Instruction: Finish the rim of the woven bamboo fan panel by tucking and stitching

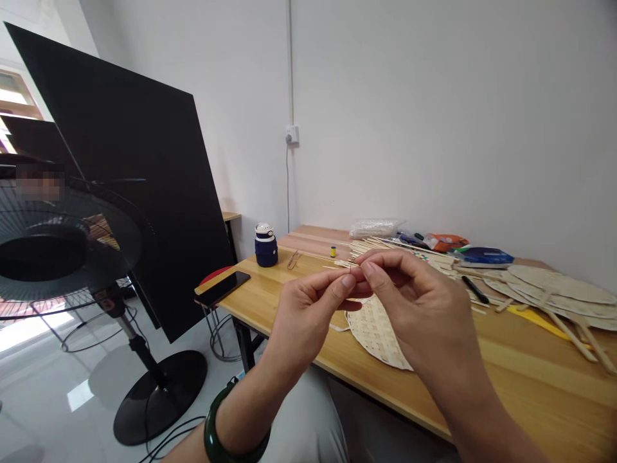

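At far left we note a black wire-caged pedestal fan in front of a tall, flat black panel. A dark, flat rectangular phone lies at the left end of the yellow-brown wooden tabletop; beyond it stands a navy bottle with a white lid.

The bare left hand is raised above the front edge, its grip narrow, thumb against forefinger. We cannot tell what it pinches; anything there is too fine to make out. Behind it stands a small yellow spool with dark ends.

Next we record the pale cream, woven round disc. It lies flat on the tabletop near the front edge, below the hands. The flat strips cross in a close weave, the visible rim follows a smooth curve, and a narrow pale strip shows at its left. Its right part is hidden by the bare right hand, whose grip is likewise narrow, fingertips meeting the left hand's; its contents we cannot determine.

Farther right lie a black pen and overlapping pale woven round fans with wooden handles, a flat yellow strip beneath the handles.
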The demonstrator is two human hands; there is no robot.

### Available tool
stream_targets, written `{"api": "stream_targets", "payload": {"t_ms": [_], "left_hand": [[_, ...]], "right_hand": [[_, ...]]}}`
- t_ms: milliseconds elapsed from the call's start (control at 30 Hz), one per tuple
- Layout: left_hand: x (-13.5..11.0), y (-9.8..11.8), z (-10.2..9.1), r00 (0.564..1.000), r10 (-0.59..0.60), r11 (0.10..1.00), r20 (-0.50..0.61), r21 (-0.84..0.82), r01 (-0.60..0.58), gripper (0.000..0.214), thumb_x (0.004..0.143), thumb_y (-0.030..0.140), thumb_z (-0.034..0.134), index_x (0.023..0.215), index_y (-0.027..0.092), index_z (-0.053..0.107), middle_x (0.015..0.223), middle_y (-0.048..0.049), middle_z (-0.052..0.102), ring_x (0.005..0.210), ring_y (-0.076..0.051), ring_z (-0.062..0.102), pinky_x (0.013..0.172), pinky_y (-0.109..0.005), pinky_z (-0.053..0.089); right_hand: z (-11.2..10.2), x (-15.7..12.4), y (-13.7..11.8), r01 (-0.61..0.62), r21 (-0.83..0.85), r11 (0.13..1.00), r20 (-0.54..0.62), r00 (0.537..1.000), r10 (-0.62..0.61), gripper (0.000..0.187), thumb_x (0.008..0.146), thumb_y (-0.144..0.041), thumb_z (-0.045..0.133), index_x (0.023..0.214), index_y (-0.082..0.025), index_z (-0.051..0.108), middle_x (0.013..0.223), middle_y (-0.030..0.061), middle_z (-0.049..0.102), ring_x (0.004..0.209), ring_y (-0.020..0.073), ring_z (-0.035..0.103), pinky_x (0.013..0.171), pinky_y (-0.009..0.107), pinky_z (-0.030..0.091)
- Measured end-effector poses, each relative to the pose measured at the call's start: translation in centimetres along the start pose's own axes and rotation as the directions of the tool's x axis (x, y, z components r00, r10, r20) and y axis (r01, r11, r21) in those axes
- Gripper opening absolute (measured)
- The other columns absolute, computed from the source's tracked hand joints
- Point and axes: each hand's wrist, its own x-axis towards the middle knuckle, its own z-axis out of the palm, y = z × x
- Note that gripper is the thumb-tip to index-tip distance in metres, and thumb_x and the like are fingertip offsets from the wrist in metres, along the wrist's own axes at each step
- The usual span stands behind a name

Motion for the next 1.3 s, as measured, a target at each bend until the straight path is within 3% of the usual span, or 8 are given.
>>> {"api": "stream_targets", "payload": {"t_ms": [300,667,967,1300], "left_hand": [[-0.14,0.04,-0.16,1.000,-0.004,1.000,0.019,-0.010,0.005,0.018,0.087,0.024,0.064,0.099,0.020,0.077,0.087,-0.0038,0.078,0.083,-0.016,0.073,0.071,-0.021,0.059],[-0.14,-0.19,-0.12,0.999,-0.044,0.999,0.011,0.025,0.044,0.019,0.087,0.025,0.065,0.100,0.017,0.076,0.090,-0.0053,0.078,0.086,-0.019,0.073,0.074,-0.026,0.060],[-0.21,-0.03,-0.11,0.999,-0.051,0.999,0.016,0.009,0.051,0.018,0.088,0.024,0.064,0.099,0.017,0.076,0.090,-0.0053,0.078,0.084,-0.017,0.073,0.073,-0.021,0.059],[-0.16,-0.47,-0.22,0.998,-0.067,0.998,0.002,0.017,0.067,0.019,0.087,0.024,0.065,0.100,0.016,0.076,0.091,-0.0066,0.078,0.087,-0.020,0.073,0.074,-0.026,0.060]], "right_hand": [[0.04,-0.22,-0.01,0.005,-0.012,1.000,0.000,1.000,-0.005,0.009,0.086,-0.029,0.062,0.081,-0.022,0.065,0.085,0.0026,0.070,0.076,0.0151,0.067,0.065,0.024,0.057],[0.12,-0.32,-0.21,0.011,-0.025,1.000,0.014,1.000,-0.011,0.007,0.086,-0.023,0.062,0.081,-0.020,0.066,0.081,0.0003,0.070,0.072,0.0124,0.068,0.062,0.020,0.057],[0.19,-0.42,0.59,0.016,0.046,0.999,-0.001,1.000,-0.016,0.007,0.086,-0.025,0.062,0.082,-0.020,0.065,0.080,0.0009,0.072,0.069,0.0130,0.070,0.062,0.020,0.059],[0.22,-0.45,0.40,0.005,0.006,1.000,-0.007,1.000,-0.005,0.007,0.085,-0.023,0.062,0.081,-0.020,0.066,0.079,0.0002,0.072,0.069,0.0122,0.069,0.060,0.019,0.058]]}}
